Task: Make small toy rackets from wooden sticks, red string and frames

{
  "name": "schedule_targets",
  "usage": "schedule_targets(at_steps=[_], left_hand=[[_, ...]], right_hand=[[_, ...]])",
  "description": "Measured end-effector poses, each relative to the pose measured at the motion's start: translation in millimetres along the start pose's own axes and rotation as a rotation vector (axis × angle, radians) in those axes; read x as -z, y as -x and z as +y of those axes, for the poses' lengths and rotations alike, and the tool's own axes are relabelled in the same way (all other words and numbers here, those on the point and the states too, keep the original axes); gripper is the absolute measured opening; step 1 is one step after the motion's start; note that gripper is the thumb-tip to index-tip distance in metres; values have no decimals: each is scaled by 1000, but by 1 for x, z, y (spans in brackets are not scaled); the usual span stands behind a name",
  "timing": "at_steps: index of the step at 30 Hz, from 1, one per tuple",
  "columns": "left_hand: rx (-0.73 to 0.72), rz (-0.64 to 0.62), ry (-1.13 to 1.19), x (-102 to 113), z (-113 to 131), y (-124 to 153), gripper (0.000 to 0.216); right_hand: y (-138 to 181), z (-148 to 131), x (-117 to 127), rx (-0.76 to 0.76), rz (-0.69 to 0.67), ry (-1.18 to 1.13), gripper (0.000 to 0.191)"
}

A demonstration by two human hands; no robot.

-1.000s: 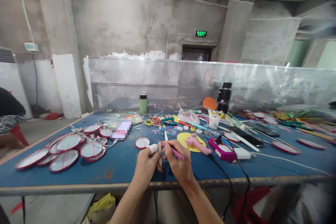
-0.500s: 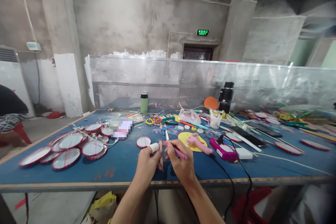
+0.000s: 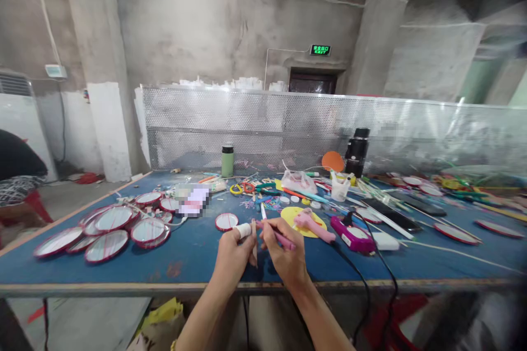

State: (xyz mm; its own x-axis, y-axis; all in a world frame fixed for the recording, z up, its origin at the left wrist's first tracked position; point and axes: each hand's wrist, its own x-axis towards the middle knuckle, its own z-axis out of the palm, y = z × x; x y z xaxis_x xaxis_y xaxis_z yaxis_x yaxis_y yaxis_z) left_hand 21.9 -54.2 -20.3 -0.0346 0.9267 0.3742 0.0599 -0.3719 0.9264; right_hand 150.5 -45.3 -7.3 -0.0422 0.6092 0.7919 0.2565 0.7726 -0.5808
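Observation:
My left hand [image 3: 233,252], a white wrap around one digit, is closed on a thin flat wooden piece [image 3: 254,244] held upright above the table's near edge. Its exact kind is hard to make out. In my right hand [image 3: 286,255] is a pink pen [image 3: 285,241], pinched between thumb and fingers, its front end close to or touching the wooden piece; the contact is too small to tell. A small round red-rimmed mirror [image 3: 226,222] lies just beyond my left hand. Past my right hand, a pink glue gun [image 3: 315,226] rests on a yellow disc [image 3: 288,214].
Several red-rimmed mirrors [image 3: 106,245] are piled at left, near a phone [image 3: 195,201]. A purple box [image 3: 353,235] with black cords sits at right. Scissors, sticks and a white cup [image 3: 340,188] clutter the back, before a green bottle [image 3: 227,162] and black flask [image 3: 357,153].
The view has shifted slightly, so everything sits a little further right. Both hands keep their hold on the wooden piece and the pink pen, almost unmoved.

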Motion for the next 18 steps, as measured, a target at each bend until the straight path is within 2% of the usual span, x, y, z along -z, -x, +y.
schedule_targets(at_steps=[7, 15, 18], left_hand=[[-13, -10, 9, 0, -4, -2, 24], [-26, -12, 3, -1, -2, -1, 32], [-21, -6, 4, -1, -1, -1, 33]], right_hand=[[-2, -1, 0, 14, 2, 7, 16], [-1, 0, -1, 45, -54, -1, 16], [-1, 1, -2, 26, -27, 1, 15]])
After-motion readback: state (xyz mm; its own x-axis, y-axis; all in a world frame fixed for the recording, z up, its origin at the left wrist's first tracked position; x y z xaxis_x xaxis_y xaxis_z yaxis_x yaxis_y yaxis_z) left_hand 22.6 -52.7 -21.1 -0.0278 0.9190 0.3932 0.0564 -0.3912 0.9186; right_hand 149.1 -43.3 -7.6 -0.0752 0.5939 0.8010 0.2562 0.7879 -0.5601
